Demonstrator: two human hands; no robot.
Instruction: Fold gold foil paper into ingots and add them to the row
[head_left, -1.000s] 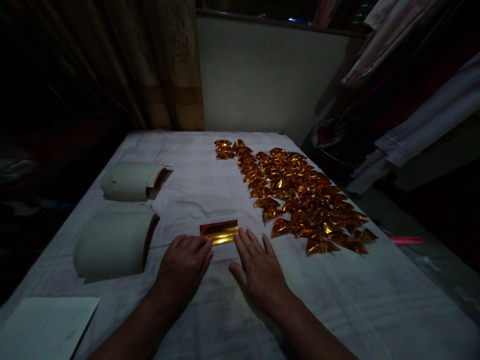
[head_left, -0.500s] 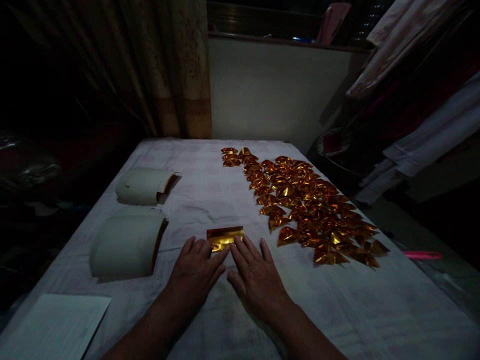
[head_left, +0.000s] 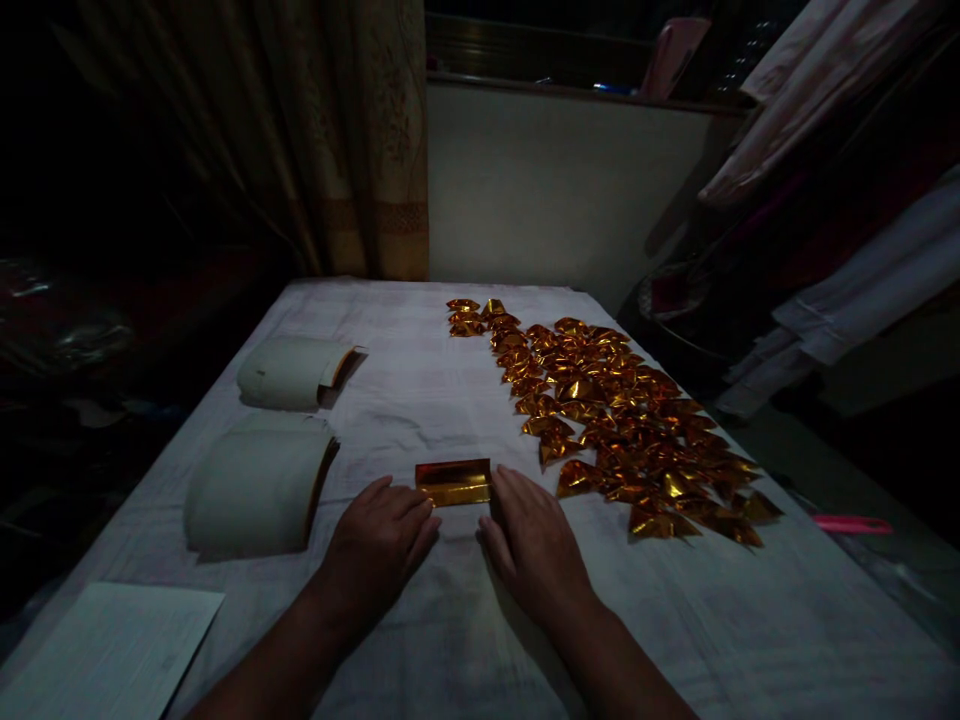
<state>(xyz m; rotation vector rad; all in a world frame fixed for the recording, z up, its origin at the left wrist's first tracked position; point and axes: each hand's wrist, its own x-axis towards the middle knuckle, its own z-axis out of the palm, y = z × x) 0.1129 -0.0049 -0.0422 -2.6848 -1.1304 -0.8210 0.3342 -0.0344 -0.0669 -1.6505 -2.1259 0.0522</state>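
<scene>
my left hand [head_left: 382, 545] flat, palm down, fingertips touching gold foil strip [head_left: 454, 482] | my right hand [head_left: 536, 545] flat, fingers spread, touching strip's other end | strip lies on cloth just beyond both hands | folded gold pieces [head_left: 630, 420] to right

Dim room, one pale table in the gloom.
A white cloth [head_left: 750, 620] covers the table and catches what weak light there is; the room around it lies in near darkness. Past the table's far edge stands a pale wall [head_left: 555, 180] with a dark ledge [head_left: 570, 88] along its top. A patterned curtain [head_left: 375, 140] hangs at the wall's left end. Clothes [head_left: 862, 270] hang at the right, above a dark floor [head_left: 825, 460].
</scene>
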